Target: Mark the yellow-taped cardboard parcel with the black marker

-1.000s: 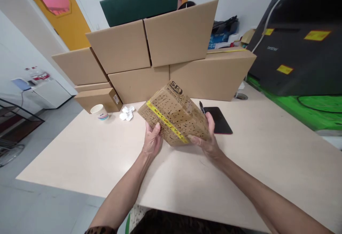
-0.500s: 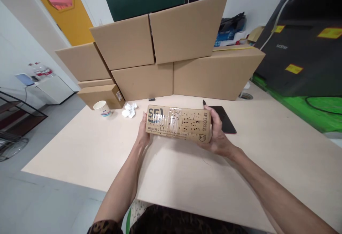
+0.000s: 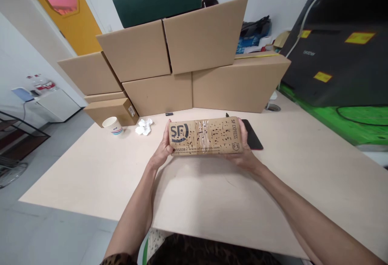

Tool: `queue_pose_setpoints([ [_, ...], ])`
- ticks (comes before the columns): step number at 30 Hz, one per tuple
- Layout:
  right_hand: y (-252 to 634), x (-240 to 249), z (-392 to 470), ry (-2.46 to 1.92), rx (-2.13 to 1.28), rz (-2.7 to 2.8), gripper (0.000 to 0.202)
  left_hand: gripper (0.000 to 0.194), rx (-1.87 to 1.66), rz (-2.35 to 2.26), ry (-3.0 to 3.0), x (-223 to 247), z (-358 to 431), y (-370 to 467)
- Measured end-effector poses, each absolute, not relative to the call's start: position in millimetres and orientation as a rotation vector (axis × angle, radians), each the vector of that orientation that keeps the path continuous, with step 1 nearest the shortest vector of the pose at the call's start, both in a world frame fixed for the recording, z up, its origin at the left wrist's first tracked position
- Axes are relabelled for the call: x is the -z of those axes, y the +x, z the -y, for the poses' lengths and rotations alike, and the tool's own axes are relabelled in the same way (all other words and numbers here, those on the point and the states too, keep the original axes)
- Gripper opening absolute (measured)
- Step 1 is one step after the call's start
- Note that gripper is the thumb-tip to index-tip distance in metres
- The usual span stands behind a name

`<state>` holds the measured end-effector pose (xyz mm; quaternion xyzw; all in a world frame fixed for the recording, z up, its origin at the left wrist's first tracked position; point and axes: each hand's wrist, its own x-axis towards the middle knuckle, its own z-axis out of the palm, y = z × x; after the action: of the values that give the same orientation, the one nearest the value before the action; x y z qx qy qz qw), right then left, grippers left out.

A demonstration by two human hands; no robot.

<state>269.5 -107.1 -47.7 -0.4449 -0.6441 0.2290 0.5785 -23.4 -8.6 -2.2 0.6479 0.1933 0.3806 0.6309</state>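
Note:
A small brown cardboard parcel box (image 3: 218,135) with SF Express print, dark specks and a strip of clear tape is held level above the table. My left hand (image 3: 165,146) grips its left end, the thumb on the near lower corner. Around the right end is my right hand (image 3: 245,152), with some of its fingers hidden behind and under the box. Just beyond the box, a black tablet-like pad (image 3: 254,135) lies partly covered by it and my right hand. The dark tip of a pen-like thing (image 3: 227,115) shows over the box's far edge.
Stacked cardboard boxes (image 3: 163,93) line the table's far side, a dark green box (image 3: 159,0) on top. A paper cup (image 3: 112,126), crumpled white tissue (image 3: 144,127) and small black piece (image 3: 169,114) stand left. A black-covered machine (image 3: 327,59) is at right.
The parcel box has turned slightly in both hands, its right end rising so that it is now more level. My left thumb has come onto its near corner. The view has shifted a little.

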Motion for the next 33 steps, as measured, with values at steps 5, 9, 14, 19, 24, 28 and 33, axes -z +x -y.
queue_pose_setpoints([
  [5, 270, 52, 105, -1.063, -0.674, 1.374, 0.133, 0.155, -0.717, -0.475, 1.693, -3, 7, -30],
  [9, 272, 59, 103, -1.064, -0.744, 1.316, 0.126, 0.159, -0.714, -0.572, 1.913, -5, 9, -28],
  [14, 276, 66, 101, -1.113, -0.716, 1.349, 0.118, 0.155, -0.861, -0.637, 2.169, 2, 8, -25],
  [19, 274, 65, 101, -1.117, -0.724, 1.346, 0.115, 0.141, -1.062, -0.616, 2.107, 7, 7, -24],
  [24, 270, 57, 102, -1.09, -0.751, 1.318, 0.107, 0.141, -1.078, -0.636, 2.068, 4, 9, -24],
  [28, 275, 47, 102, -1.187, -0.661, 1.442, 0.09, 0.134, -1.048, -0.672, 2.143, 1, 8, -27],
  [33, 304, 33, 94, -1.383, -0.269, 1.519, 0.057, 0.126, -1.107, -0.673, 2.08, -5, 3, -33],
])
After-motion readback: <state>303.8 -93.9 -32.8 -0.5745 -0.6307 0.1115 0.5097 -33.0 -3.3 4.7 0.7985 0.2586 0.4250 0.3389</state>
